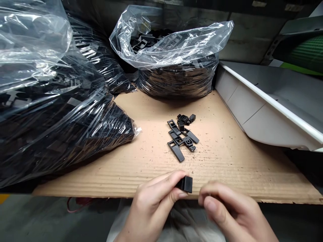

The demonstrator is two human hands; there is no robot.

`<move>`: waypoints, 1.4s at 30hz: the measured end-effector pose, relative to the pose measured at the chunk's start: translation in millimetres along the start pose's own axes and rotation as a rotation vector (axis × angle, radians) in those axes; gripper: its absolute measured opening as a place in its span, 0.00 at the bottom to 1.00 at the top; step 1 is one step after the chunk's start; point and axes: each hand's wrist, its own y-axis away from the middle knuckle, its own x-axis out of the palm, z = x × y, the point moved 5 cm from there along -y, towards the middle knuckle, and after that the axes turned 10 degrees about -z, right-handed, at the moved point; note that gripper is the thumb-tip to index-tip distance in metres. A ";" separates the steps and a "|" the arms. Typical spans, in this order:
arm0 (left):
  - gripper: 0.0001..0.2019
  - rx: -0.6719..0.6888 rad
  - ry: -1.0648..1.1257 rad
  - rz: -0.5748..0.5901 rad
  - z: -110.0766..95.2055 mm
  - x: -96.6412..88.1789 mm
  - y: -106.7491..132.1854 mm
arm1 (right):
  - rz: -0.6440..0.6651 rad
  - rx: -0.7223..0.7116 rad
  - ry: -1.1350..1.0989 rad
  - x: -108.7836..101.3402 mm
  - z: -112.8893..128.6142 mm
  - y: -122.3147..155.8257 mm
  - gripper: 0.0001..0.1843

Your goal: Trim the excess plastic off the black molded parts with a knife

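My left hand (153, 201) pinches a small black plastic piece (185, 184) between thumb and fingers, just above the near edge of the cardboard sheet (227, 161). My right hand (232, 210) is beside it on the right, fingers curled together, a short gap from the piece; whether it holds anything is hidden. A small heap of loose black plastic parts (182, 135), some flat slotted strips and some small blocks, lies on the cardboard ahead of both hands.
A large clear bag of black parts (58, 114) fills the left side. Another open clear bag (174, 57) stands at the back centre. A white-grey bin (272, 101) sits to the right. Below the cardboard edge shows light fabric (191, 228).
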 end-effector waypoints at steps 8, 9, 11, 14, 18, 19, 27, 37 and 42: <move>0.10 -0.280 0.143 0.059 3.9 -1.0 3.4 | -0.129 0.099 0.107 -10.7 -10.5 -11.2 0.09; 0.12 -0.347 0.219 0.045 5.4 -0.6 4.1 | -0.140 0.043 0.087 -11.9 -8.6 -8.4 0.08; 0.15 -0.413 0.354 0.046 5.3 2.7 3.9 | -0.145 -0.071 0.081 -12.8 -5.7 -2.0 0.08; 0.08 -0.452 0.431 -0.015 6.7 5.8 1.3 | -0.176 -0.227 0.165 -12.5 -3.4 4.8 0.08; 0.13 -0.493 0.325 -0.085 13.6 5.3 2.0 | -0.266 -0.372 0.268 -10.2 0.9 5.4 0.11; 0.11 -0.470 0.257 -0.083 13.9 4.1 2.3 | -0.277 -0.393 0.270 -8.9 2.3 4.6 0.11; 0.11 -0.291 0.076 -0.128 5.4 -4.8 -0.8 | -0.249 -0.502 0.330 -2.6 5.2 1.2 0.16; 0.16 -0.136 0.118 0.009 0.8 -0.3 -4.0 | 0.092 0.030 -0.012 0.5 -3.1 -14.6 0.12; 0.17 -0.107 0.095 0.008 4.3 -2.1 -0.7 | 0.230 0.114 -0.046 3.1 -3.8 -14.0 0.12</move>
